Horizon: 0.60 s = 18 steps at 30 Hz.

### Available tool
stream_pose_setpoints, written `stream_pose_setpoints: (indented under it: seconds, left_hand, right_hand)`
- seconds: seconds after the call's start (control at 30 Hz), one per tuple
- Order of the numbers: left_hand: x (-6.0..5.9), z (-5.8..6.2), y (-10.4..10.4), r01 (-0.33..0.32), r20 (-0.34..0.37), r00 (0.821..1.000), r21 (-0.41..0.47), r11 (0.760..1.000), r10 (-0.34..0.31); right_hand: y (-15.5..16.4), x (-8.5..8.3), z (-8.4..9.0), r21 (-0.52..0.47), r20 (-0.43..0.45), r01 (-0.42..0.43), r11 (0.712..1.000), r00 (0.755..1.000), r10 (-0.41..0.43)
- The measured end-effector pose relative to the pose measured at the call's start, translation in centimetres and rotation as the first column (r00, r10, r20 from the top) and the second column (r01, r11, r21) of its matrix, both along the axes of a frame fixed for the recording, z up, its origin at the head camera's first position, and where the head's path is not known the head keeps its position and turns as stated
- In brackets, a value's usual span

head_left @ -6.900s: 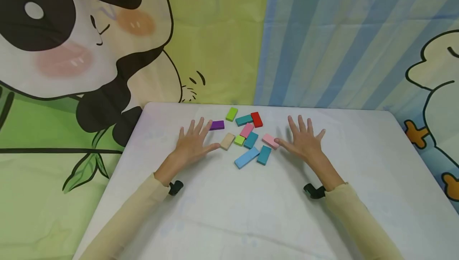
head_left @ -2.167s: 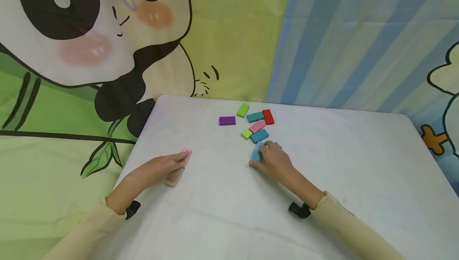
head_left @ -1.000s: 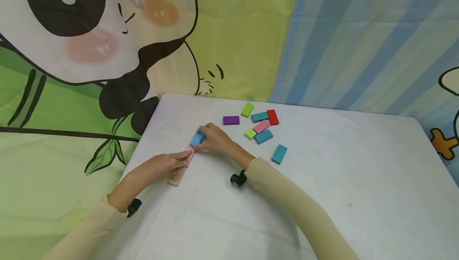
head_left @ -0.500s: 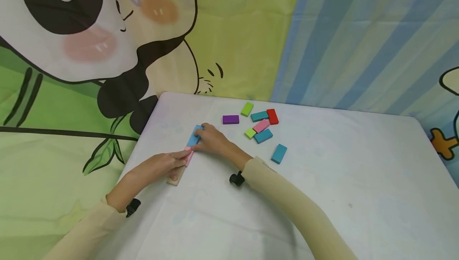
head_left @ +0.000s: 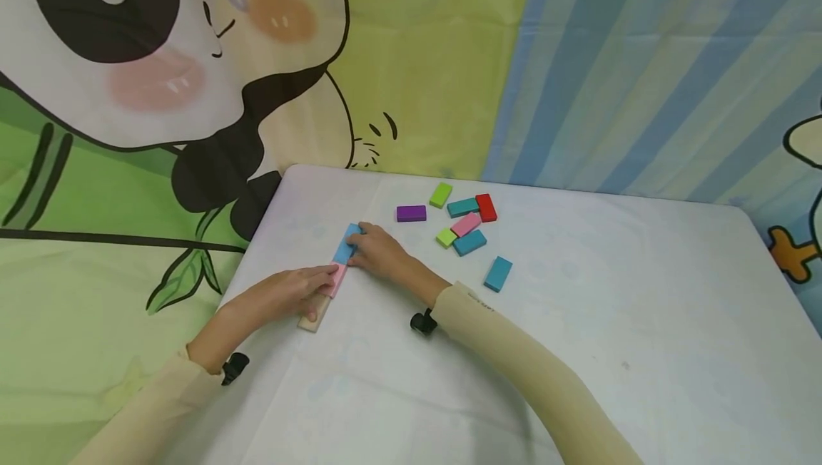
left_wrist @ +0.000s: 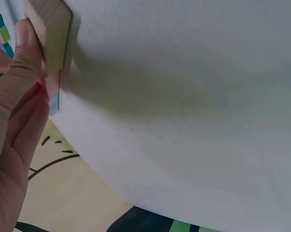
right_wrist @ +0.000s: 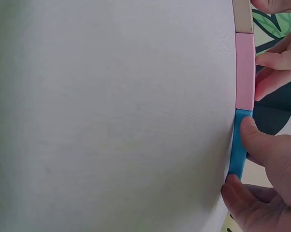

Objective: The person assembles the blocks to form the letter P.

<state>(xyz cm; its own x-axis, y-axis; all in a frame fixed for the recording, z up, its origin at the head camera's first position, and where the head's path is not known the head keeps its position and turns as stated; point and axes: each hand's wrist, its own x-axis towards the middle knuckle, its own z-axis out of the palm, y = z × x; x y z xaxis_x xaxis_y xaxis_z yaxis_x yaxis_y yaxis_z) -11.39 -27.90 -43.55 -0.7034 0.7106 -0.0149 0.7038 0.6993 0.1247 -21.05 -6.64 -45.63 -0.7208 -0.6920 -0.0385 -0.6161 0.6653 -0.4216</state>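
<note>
Three blocks lie end to end in a slanting row on the left of the table: a plain wooden block (head_left: 309, 324), a pink block (head_left: 337, 285) and a light blue block (head_left: 342, 252). My left hand (head_left: 282, 297) rests along the row, thumb against the wooden block (left_wrist: 53, 31) and fingertips touching the pink one. At the far end, my right hand (head_left: 383, 254) grips the light blue block, thumb and fingers on it in the right wrist view. There the blue block (right_wrist: 238, 145) meets the pink block (right_wrist: 245, 72) with hardly any gap.
Right of the row lie a purple block (head_left: 411, 214), green blocks (head_left: 440, 195), teal blocks (head_left: 470, 242), a pink block (head_left: 465, 225) and a red block (head_left: 486, 208). One teal block (head_left: 498, 274) sits apart, nearer me. The table's back edge meets a printed curtain (head_left: 411, 58).
From the scattered group, the wooden and pink blocks have come left. My right hand then carried the light blue block over and set it against the pink one. Over the last half second little moves.
</note>
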Motion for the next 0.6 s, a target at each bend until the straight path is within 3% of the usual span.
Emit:
stream_pose_setpoints:
  seconds: [0.17,0.27,0.37,0.47,0.53,0.6]
  left_hand:
    - [-0.2,-0.4,-0.3,0.091,-0.168,0.981,-0.024,0.996,-0.094]
    - [-0.5,-0.4,-0.3,0.101,-0.181,0.978,-0.017,0.995,-0.103]
    - [-0.8,-0.1,-0.2,0.081,-0.109,0.991,-0.013,0.997,-0.082]
    - [-1.0,0.5,0.3,0.015,0.05,0.999,-0.037,0.999,-0.014]
    - [-1.2,0.8,0.8,-0.039,0.16,0.986,-0.08,0.996,0.051]
    - [-1.3,1.2,1.3,-0.107,0.262,0.955,-0.118,0.987,0.135]
  right_hand:
    - [0.0,0.0,-0.1,-0.009,-0.005,0.008,1.0,1.0,-0.008]
    - [0.1,-0.1,-0.2,-0.018,-0.005,0.015,1.0,1.0,-0.015]
    - [0.1,-0.1,-0.4,-0.027,0.001,0.025,0.999,1.0,-0.025]
    - [0.1,0.0,-0.7,-0.034,0.018,0.04,0.999,0.999,-0.04]
    - [0.1,0.2,-0.7,-0.034,0.03,0.042,0.999,0.999,-0.041]
    - [0.3,0.2,-0.4,-0.02,0.029,0.025,0.999,0.999,-0.025]
